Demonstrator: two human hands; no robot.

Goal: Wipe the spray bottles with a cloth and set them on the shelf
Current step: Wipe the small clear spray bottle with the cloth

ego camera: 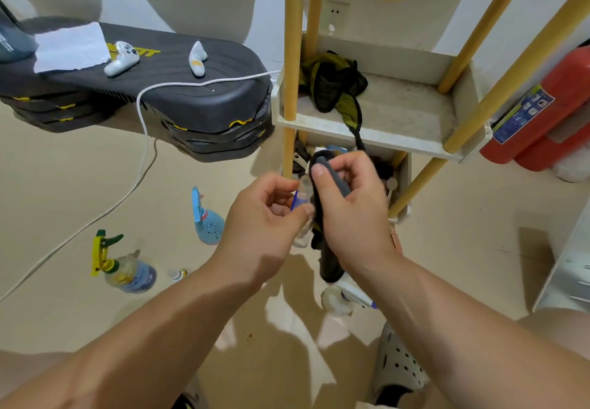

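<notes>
A beige floor (95,185) runs to a white wall. There a white shelf (383,111) on yellow poles stands beside a red fire extinguisher (542,111), with stacked dark step platforms (178,89) to the left. A small clear bottle (302,237) with a blue label is held in the air between both hands, before the front edge of the shelf's lower tier. The left hand (265,217) pinches it with curled fingers. The right hand (351,207), thumb up, grips a dark cloth (329,261) pressed against the bottle's right side, its tail hanging down. On the floor are a yellow-green spray bottle (127,271), a blue spray bottle (209,226) and a white spray bottle (338,300) under the right forearm.
</notes>
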